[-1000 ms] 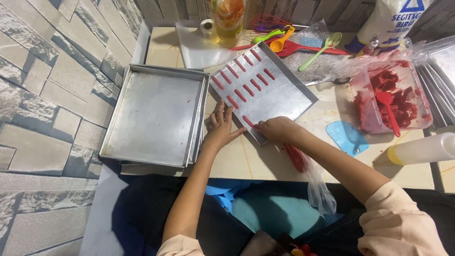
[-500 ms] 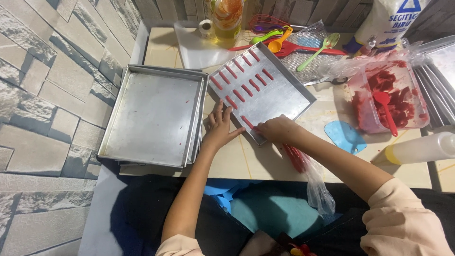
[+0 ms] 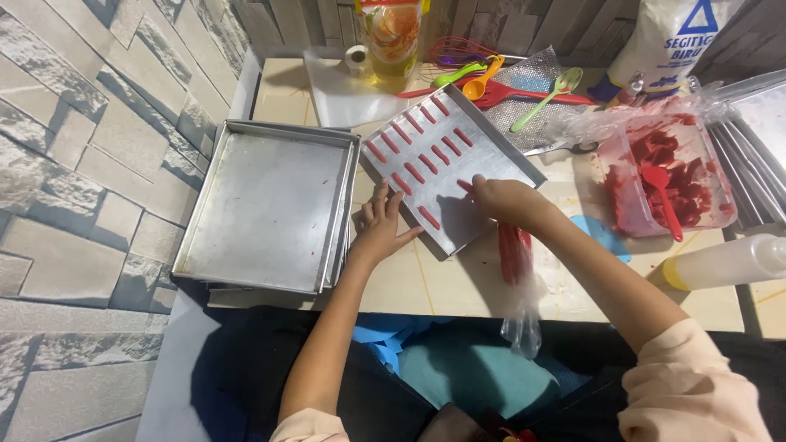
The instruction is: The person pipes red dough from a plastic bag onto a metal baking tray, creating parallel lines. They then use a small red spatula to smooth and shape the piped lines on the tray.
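Note:
A tilted metal baking tray (image 3: 491,160) carries rows of short red strips (image 3: 417,160). My right hand (image 3: 503,200) hovers over the tray's near right part, closed around a clear piping bag (image 3: 514,254) of red paste. The bag's tail hangs below my wrist. A fresh red strip (image 3: 464,185) lies at my fingertips. My left hand (image 3: 381,229) rests flat with its fingers spread on the tray's near left edge and holds nothing.
An empty metal tray (image 3: 262,205) sits to the left on a stack. A plastic tub of red paste with a red spoon (image 3: 667,176) stands right, beside a white squeeze bottle (image 3: 729,262). Coloured spoons (image 3: 483,78), an oil pouch (image 3: 391,37) and a white sack (image 3: 663,41) line the back.
My right hand has shifted a little up and to the right along the tray with the bag. My left hand has stayed on the tray's edge.

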